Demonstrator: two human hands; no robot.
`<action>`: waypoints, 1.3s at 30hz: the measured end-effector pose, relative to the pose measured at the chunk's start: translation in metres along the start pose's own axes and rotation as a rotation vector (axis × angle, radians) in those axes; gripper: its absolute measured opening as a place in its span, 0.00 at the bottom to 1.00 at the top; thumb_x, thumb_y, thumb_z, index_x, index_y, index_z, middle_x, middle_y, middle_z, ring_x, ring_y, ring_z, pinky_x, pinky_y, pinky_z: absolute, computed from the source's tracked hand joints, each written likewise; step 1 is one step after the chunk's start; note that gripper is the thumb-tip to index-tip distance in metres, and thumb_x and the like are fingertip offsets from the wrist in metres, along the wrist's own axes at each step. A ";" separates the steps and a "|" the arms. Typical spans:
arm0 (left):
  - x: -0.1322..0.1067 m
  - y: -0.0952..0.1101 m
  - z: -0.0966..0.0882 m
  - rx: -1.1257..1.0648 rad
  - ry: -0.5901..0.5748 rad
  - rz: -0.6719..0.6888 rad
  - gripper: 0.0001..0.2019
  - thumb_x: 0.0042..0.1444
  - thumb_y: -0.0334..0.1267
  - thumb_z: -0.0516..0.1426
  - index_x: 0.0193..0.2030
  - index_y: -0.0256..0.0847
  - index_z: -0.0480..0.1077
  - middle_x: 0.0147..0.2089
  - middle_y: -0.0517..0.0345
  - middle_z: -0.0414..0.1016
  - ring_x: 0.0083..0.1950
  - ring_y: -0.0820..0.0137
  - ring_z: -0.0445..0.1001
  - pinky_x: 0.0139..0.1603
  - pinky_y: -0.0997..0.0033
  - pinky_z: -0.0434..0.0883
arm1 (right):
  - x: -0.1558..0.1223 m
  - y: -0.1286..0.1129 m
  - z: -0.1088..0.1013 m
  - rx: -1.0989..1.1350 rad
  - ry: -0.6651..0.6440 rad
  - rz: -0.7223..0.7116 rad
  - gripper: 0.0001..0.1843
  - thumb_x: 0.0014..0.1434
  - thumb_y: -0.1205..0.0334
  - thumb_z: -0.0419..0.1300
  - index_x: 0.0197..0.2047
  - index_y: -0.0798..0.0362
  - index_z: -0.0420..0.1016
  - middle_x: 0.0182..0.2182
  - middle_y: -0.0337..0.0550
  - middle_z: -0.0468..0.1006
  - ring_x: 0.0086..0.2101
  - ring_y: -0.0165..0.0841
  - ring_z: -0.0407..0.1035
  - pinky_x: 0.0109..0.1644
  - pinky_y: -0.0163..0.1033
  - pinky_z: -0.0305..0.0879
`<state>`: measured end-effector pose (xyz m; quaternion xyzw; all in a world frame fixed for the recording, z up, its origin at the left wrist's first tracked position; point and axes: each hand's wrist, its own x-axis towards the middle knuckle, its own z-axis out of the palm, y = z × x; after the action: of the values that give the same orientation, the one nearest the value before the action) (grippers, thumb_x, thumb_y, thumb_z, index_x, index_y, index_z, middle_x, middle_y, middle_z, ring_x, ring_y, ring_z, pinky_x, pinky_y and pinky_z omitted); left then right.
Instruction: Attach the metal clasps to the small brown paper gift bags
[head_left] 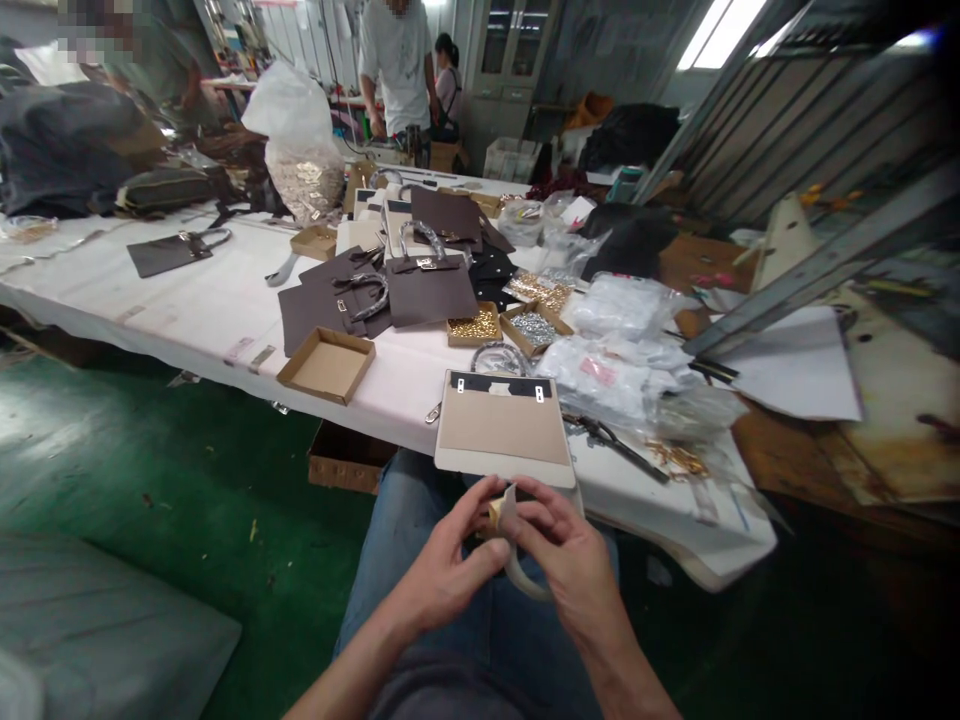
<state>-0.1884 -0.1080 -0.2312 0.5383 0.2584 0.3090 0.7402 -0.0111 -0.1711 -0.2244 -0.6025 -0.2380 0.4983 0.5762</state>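
My left hand (457,555) and my right hand (566,550) meet over my lap, just below the table's near edge. Between them is a roll of pale tape (529,580), its curved band hanging under the right fingers. Both hands are closed on it, and a loose pale end with a yellowish patch sticks up between the fingertips. Directly beyond my fingers lies a beige bag panel (502,435) with a black strip, two metal plates and a small pale patch along its top. A wrapped bag handle (501,352) arches behind the panel.
On the white table (187,320) are an open cardboard tray (328,365), trays of gold pieces (474,324) and silver pieces (531,328), and dark bag panels (431,290). Plastic bags (611,375) and a dark long tool (619,447) lie right. People stand behind.
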 end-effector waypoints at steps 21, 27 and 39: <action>0.059 0.001 0.002 -0.270 0.238 -0.180 0.34 0.71 0.71 0.58 0.52 0.36 0.73 0.27 0.56 0.80 0.14 0.76 0.65 0.18 0.77 0.56 | 0.114 -0.116 0.010 -0.962 -0.413 -0.471 0.16 0.71 0.46 0.71 0.46 0.49 0.91 0.45 0.47 0.89 0.42 0.42 0.81 0.46 0.44 0.75; 0.076 0.002 -0.012 -0.236 0.261 -0.241 0.35 0.68 0.74 0.57 0.48 0.36 0.73 0.25 0.56 0.79 0.14 0.74 0.66 0.19 0.76 0.56 | 0.139 -0.118 0.023 -0.967 -0.500 -0.333 0.17 0.71 0.46 0.70 0.43 0.51 0.89 0.37 0.42 0.88 0.37 0.37 0.77 0.42 0.41 0.70; 0.145 0.020 -0.057 -0.055 0.299 -0.344 0.19 0.79 0.47 0.52 0.43 0.36 0.76 0.25 0.54 0.80 0.22 0.67 0.76 0.28 0.70 0.69 | 0.222 -0.100 0.051 -1.214 -0.348 -0.703 0.11 0.68 0.54 0.65 0.36 0.49 0.82 0.35 0.43 0.85 0.36 0.39 0.75 0.43 0.44 0.65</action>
<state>-0.1345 0.0396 -0.2353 0.4140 0.4447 0.2617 0.7499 0.0591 0.0653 -0.1956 -0.6161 -0.7409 0.1524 0.2199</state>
